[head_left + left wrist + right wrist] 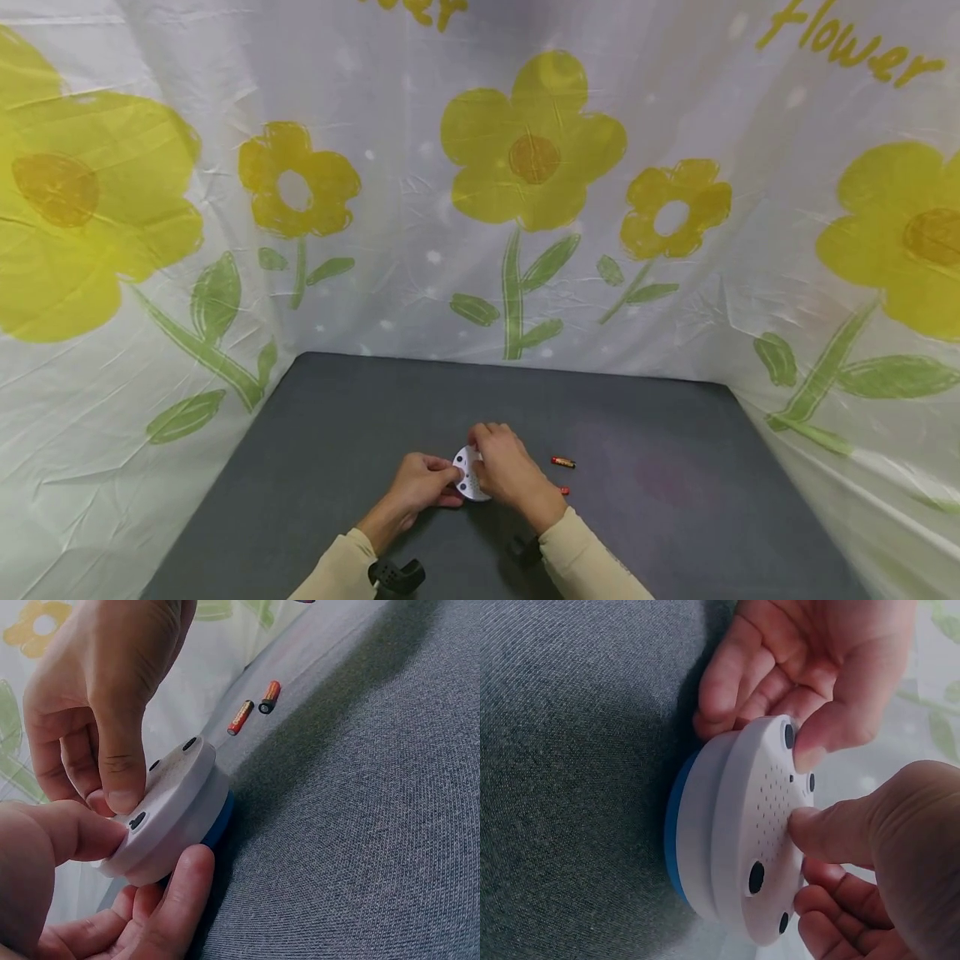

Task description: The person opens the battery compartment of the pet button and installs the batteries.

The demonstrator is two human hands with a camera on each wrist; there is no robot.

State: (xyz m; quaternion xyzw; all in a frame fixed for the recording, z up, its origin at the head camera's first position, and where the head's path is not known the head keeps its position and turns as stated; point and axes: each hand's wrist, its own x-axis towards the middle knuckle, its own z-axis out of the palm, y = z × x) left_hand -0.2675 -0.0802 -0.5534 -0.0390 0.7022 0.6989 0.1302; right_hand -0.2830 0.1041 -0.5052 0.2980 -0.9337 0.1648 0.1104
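A round white device [466, 472] with a blue base sits low over the dark tabletop, its face turned up. That face carries several black rubber feet and a patch of small holes, plain in the right wrist view. My left hand [422, 482] pinches its near left edge, thumb on the face and fingers beneath. From the right, my right hand [514, 472] grips the device, the thumb [829, 829] pressing its face and the fingers curled at the far rim. Two red-and-black batteries lie right of the hands: one battery [563, 462] whole, another battery [565, 491] partly hidden by the right hand.
The dark grey tabletop [360, 417] spreads around the hands. White cloth walls [405, 275] with painted yellow flowers stand behind it and on both sides. Dark wrist straps [396, 576] sit near the sleeve cuffs.
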